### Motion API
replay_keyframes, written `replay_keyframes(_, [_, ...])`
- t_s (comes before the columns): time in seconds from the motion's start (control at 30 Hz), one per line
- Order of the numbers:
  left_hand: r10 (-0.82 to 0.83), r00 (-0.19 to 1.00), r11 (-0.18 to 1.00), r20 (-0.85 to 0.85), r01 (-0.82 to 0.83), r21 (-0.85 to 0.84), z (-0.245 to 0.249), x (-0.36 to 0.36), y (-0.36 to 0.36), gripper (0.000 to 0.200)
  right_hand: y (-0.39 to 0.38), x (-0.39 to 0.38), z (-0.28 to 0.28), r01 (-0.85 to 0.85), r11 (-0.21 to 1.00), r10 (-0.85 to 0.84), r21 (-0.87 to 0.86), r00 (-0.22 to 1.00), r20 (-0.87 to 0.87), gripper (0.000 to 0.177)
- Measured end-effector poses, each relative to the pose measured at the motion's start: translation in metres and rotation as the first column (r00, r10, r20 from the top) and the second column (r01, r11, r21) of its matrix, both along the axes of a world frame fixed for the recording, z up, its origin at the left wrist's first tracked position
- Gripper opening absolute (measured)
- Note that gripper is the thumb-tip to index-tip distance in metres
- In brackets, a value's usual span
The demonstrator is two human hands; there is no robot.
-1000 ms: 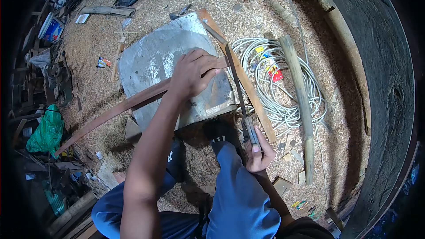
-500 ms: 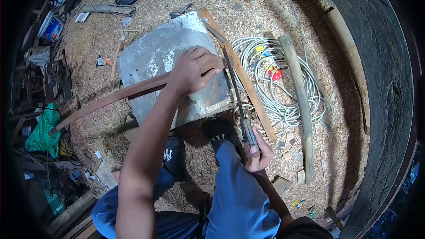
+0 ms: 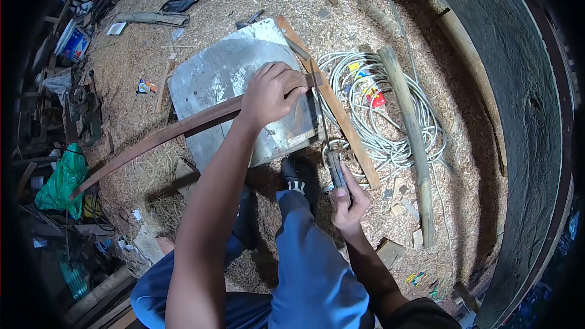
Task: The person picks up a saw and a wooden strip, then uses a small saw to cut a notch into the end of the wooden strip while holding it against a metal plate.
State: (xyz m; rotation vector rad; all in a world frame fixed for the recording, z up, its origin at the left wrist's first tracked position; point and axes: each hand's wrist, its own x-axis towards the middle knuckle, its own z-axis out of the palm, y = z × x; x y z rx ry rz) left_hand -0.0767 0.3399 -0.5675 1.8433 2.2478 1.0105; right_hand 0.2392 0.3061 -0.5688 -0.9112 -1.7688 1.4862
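Observation:
My left hand (image 3: 268, 94) is closed around a long curved strip of wood (image 3: 167, 134), close to its right end. The strip lies across a low worktop with a worn grey surface (image 3: 207, 79), and its far end reaches down to the left. My right hand (image 3: 350, 201) grips the handle of a narrow handsaw (image 3: 322, 116). The saw's blade points up and away, crossing the strip's right end just beyond my left fingers. Whether its teeth have cut into the wood is too small to tell.
Right of the worktop lie a flat board (image 3: 347, 125), a coil of pale cable (image 3: 396, 140) and a round pole (image 3: 408, 128). Wood shavings cover the ground. A green plastic bag (image 3: 64, 180) sits left among scrap. A dark curved wall (image 3: 524, 116) borders the right side.
My right hand and the saw have moved forward, up the view, so the handle is nearer the worktop. My left hand keeps its hold on the strip. The view has shifted slightly.

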Motion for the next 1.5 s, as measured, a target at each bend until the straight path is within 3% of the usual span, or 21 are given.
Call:
replay_keyframes(0.07, [0.009,1.000,1.000,0.014,-0.009,-0.018,-0.002,0.000,-0.001,0.025,-0.001,-0.002,-0.002,-0.003,1.000,0.003,0.007,1.000,0.015,0.051])
replay_keyframes(0.13, [0.006,1.000,1.000,0.001,-0.006,-0.006,-0.003,-0.002,-0.001,0.025,0.001,-0.005,-0.007,0.012,0.992,-0.009,0.122,1.000,-0.019,0.051])
replay_keyframes(0.23, [0.019,1.000,1.000,0.022,-0.018,-0.021,0.000,-0.001,0.000,0.024,0.002,-0.001,0.001,-0.043,0.997,0.040,0.067,0.998,0.049,0.050])
replay_keyframes(0.27, [0.020,1.000,1.000,0.019,-0.019,-0.021,0.002,-0.002,0.000,0.024,0.004,-0.005,0.000,-0.030,0.988,0.029,0.150,1.000,0.008,0.050])
replay_keyframes(0.3, [0.006,1.000,1.000,0.008,-0.006,-0.007,0.003,-0.002,0.000,0.024,0.005,-0.005,0.002,-0.030,0.988,0.030,0.149,1.000,0.005,0.050])
replay_keyframes(0.37, [-0.009,1.000,1.000,0.000,0.009,-0.004,0.002,0.001,0.000,0.024,0.004,0.001,0.006,-0.052,0.999,0.052,-0.015,0.998,0.046,0.050])
replay_keyframes(0.47, [-0.015,1.000,0.999,0.022,0.014,0.033,-0.001,-0.002,0.004,0.020,0.003,0.006,-0.002,-0.035,0.998,0.038,-0.056,0.998,0.055,0.050])
replay_keyframes(0.53, [-0.023,0.998,1.000,-0.051,0.023,0.000,-0.004,-0.002,0.004,0.017,0.005,0.005,0.003,-0.024,0.996,0.028,-0.084,0.998,0.053,0.050])
replay_keyframes(0.63, [-0.054,0.999,0.998,0.005,0.054,0.011,-0.007,-0.004,0.005,0.017,0.009,0.005,0.015,-0.056,0.991,0.067,-0.120,0.994,0.091,0.050])
replay_keyframes(0.73, [-0.016,0.990,1.000,0.140,0.013,0.019,-0.001,0.001,0.005,0.016,0.014,0.006,0.011,-0.047,0.999,0.048,-0.024,0.997,0.063,0.051])
replay_keyframes(0.83, [0.003,0.992,1.000,0.124,-0.004,0.007,0.002,0.002,0.006,0.017,0.019,0.008,0.010,-0.043,0.998,0.043,-0.036,0.999,0.001,0.050])
replay_keyframes(0.93, [0.046,0.986,0.998,0.160,-0.040,-0.040,0.002,0.004,0.004,0.020,0.016,0.008,0.016,-0.043,0.997,0.047,-0.064,0.998,0.048,0.050])
replay_keyframes(1.17, [0.039,0.984,0.999,0.171,-0.038,-0.012,-0.006,-0.001,0.006,0.023,0.018,0.013,0.002,0.011,0.994,-0.008,-0.111,1.000,0.026,0.050])
replay_keyframes(1.5, [-0.012,0.998,1.000,0.066,0.010,0.023,-0.002,-0.001,0.008,0.017,0.009,0.011,-0.007,0.043,0.999,-0.041,-0.034,0.997,0.058,0.051])
